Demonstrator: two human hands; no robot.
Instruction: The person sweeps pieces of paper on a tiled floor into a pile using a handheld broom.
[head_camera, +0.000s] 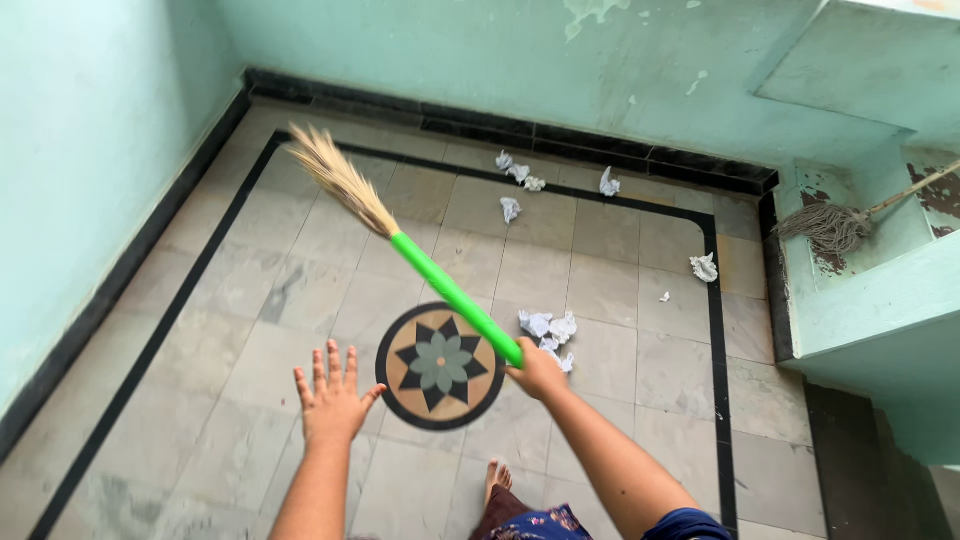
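Note:
My right hand (538, 372) grips the end of a green-handled grass broom (455, 296). Its straw head (340, 180) points up and to the far left, lifted over the floor. My left hand (333, 397) is held out flat with fingers spread and holds nothing. It hovers beside a round black floor inlay with a star and flower pattern (441, 365). Crumpled white paper scraps (548, 330) lie just past my right hand. More scraps (518, 180) are scattered near the far wall, and one (705, 267) lies to the right.
The tiled floor has a black border line (716, 330). Pale green walls enclose it on the left and at the back. A step or ledge (880, 300) on the right carries a string mop (828, 226). My bare foot (497, 477) shows at the bottom.

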